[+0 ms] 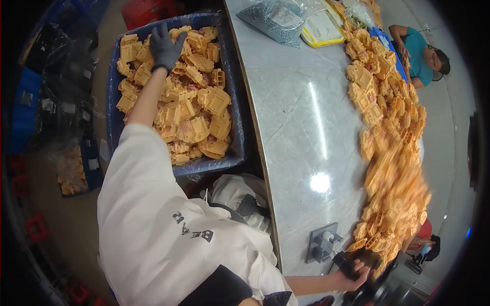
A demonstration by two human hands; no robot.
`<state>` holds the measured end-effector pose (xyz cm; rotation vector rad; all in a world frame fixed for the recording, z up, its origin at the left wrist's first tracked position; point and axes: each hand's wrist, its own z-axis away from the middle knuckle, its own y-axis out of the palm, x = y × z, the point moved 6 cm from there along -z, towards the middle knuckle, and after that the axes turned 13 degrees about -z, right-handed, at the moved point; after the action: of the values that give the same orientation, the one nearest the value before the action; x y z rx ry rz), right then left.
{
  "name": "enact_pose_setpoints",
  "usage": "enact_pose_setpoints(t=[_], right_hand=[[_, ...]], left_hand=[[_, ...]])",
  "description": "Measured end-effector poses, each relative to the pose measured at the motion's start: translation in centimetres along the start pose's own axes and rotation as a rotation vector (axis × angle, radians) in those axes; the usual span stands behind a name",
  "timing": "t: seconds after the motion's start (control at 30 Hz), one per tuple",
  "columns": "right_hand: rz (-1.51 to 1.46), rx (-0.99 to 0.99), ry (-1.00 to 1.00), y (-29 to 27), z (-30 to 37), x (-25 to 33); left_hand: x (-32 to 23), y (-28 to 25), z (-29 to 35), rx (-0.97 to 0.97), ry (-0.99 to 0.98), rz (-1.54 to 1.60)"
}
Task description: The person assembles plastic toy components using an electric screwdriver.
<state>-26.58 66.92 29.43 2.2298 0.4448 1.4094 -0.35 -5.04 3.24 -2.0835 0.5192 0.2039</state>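
Note:
My left hand [165,48], in a dark grey glove, lies with fingers spread on the yellow plastic parts [178,97] heaped in a blue-lined bin [113,97]. These parts look like small moulded housings, some with pinkish bits. At the lower right, my bare right hand [359,277] is closed round a black electric screwdriver [345,264]. Its thin metal end points toward a small grey fixture [322,242] with a pale piece on it, fixed on the table. Whether the tip touches the fixture I cannot tell.
A long pile of yellow parts [393,153] runs along the far right of the grey table [296,127]. A bag of blue-grey pellets [273,20] and a yellow-edged tray [322,30] lie at the back. A person [423,56] sits across. A red stool [145,11] stands behind the bin.

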Motion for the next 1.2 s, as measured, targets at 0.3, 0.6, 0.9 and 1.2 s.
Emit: enact_pose_setpoints(t=[0.3,0.6,0.9,1.2], right_hand=[[-0.042,0.023,0.040,-0.5,0.4,-0.2],[0.001,-0.008,0.005,-1.2,1.4,0.7],[-0.016,0.018,0.015,-0.8,1.6,1.4],[-0.015,-0.032,0.036,-2.3,1.9,1.0]], left_hand=[[4.7,-1.8,3.5,0.517,0.160,-0.743],[4.2,0.4,0.8,0.348,-0.034,-0.519],[4.4,3.4,-2.3,0.511,0.075,-0.625],[7.9,2.9,-2.1,0.462,0.087,-0.459]])
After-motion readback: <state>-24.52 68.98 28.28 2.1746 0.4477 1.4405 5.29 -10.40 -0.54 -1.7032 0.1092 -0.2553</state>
